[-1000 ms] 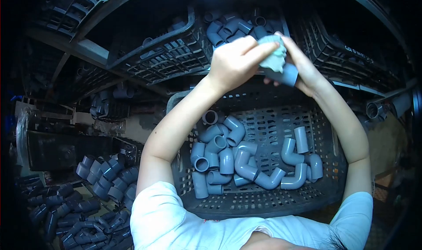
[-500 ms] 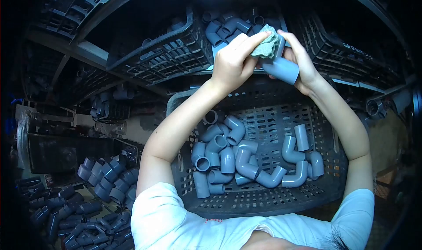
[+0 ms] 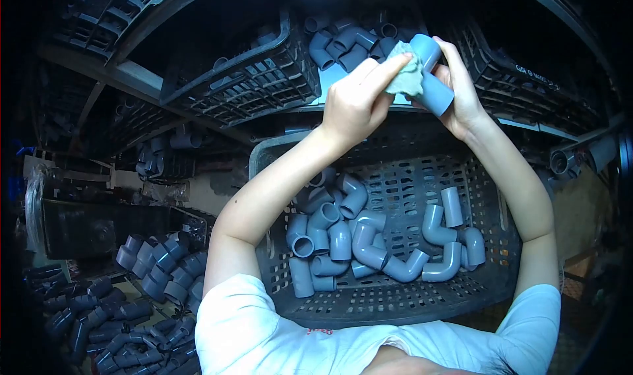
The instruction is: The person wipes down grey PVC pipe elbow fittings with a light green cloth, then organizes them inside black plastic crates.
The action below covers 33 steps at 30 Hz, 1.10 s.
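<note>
My left hand point(image 3: 358, 101) is closed on a crumpled pale green cloth point(image 3: 406, 78), pressed against a grey pipe elbow point(image 3: 435, 96). That elbow sits in my right hand point(image 3: 463, 96), whose fingers wrap round its far side and are partly hidden. One open end of the fitting points up, the other toward me and to the right. Below my hands stands a black slotted crate point(image 3: 402, 312). Loose grey pipe elbows point(image 3: 369, 246) lie inside it in two groups, left and right.
Black crates point(image 3: 264, 78) of grey fittings stand on the shelf ahead, with another crate point(image 3: 521, 71) at the right. At lower left, grey fittings point(image 3: 158, 269) are heaped beside darker ones point(image 3: 112, 322). More pipe parts point(image 3: 567, 160) show at the far right.
The elbow has turned in my right hand, so its upper opening now shows more. My left hand and the cloth have moved slightly right and down along it.
</note>
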Tool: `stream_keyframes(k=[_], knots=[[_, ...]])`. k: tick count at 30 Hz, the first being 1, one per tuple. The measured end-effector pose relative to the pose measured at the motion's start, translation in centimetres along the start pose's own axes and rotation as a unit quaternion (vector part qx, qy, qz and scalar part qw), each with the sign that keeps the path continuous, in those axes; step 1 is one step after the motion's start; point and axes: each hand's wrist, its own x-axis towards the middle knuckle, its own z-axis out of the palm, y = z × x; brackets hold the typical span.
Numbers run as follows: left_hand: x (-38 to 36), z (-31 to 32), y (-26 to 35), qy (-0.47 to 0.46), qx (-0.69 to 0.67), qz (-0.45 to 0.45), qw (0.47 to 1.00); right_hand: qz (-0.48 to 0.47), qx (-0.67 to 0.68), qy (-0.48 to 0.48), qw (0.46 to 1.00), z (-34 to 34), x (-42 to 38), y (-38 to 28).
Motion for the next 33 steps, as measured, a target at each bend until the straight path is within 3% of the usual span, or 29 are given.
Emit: stream_keyframes(k=[2,4,8,11,13,16,18,20,23,26,31,33], knots=[[-0.1,-0.3,1.3,-0.065,0.033,0.004,0.997,-0.041,0.068,0.051,0.996,0.1,0.4,0.8],[-0.5,1.0,1.8,-0.039,0.015,0.059,0.997,-0.018,0.087,0.071,0.993,0.3,0.2,0.7],[0.3,0.0,1.1,-0.027,0.067,0.037,0.997,0.021,0.070,0.062,0.995,1.0,0.0,0.8],[0.3,-0.2,1.1,-0.008,0.055,0.027,0.998,-0.029,0.065,0.054,0.996,1.4,-0.1,0.2],[0.1,0.5,1.9,0.007,0.083,0.074,0.994,-0.015,0.106,0.048,0.993,1.3,0.0,-0.1],[0.4,0.2,2.8,-0.049,0.119,0.120,0.984,0.002,0.136,0.030,0.990,0.5,0.4,0.8],[0.9,-0.2,1.5,-0.016,0.138,0.088,0.986,-0.039,0.099,0.086,0.991,1.0,0.2,1.5],[1.2,-0.6,0.5,0.035,0.128,0.060,0.989,-0.047,0.105,0.081,0.990,1.2,0.4,1.6],[0.2,-0.3,1.6,0.002,0.128,0.071,0.989,-0.015,0.116,0.036,0.993,1.4,-0.4,0.4],[-0.3,0.1,3.3,-0.063,0.169,0.173,0.968,0.021,0.138,-0.003,0.990,0.2,0.1,0.1],[0.9,0.0,0.9,0.003,0.159,0.125,0.979,0.053,0.160,0.067,0.984,0.5,-0.1,0.1],[1.1,-0.3,0.1,-0.011,0.165,0.117,0.979,0.059,0.171,0.072,0.981,1.0,0.0,-0.1]])
